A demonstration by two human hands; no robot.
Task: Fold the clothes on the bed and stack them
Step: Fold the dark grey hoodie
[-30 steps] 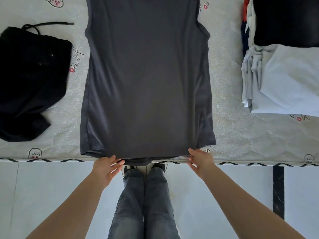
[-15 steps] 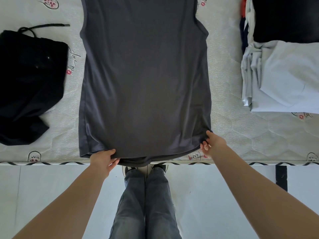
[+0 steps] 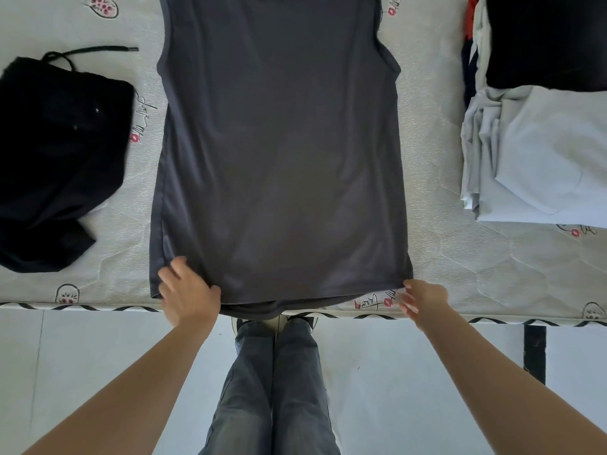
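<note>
The fingers [image 3: 170, 274] of the left hand [image 3: 189, 295] lie spread and fairly straight on the near left part of the dark grey shirt [image 3: 279, 152], pressing flat on the cloth just inside its left hem corner; they curl round nothing. The fingers [image 3: 409, 302] of the right hand [image 3: 425, 300] are loosely extended and a little blurred, just beside the shirt's near right corner, and whether they touch the cloth I cannot tell; they hold nothing.

Between the two hands and away from them, the shirt lies spread flat on the bed [image 3: 460, 264], sleeveless in look, with armhole edges showing at the far left and right. Its surface is smooth, with a few faint creases, and a narrow strip along its left side looks slightly shinier. The bottom hem sags a little over the bed's edge, between the hands.

Far to the left of the left fingers lies a crumpled black garment [image 3: 59, 165] with a drawstring. Beyond and to the right of the right fingers sits a stack of folded clothes [image 3: 542, 159], pale ones under a black one.
</note>
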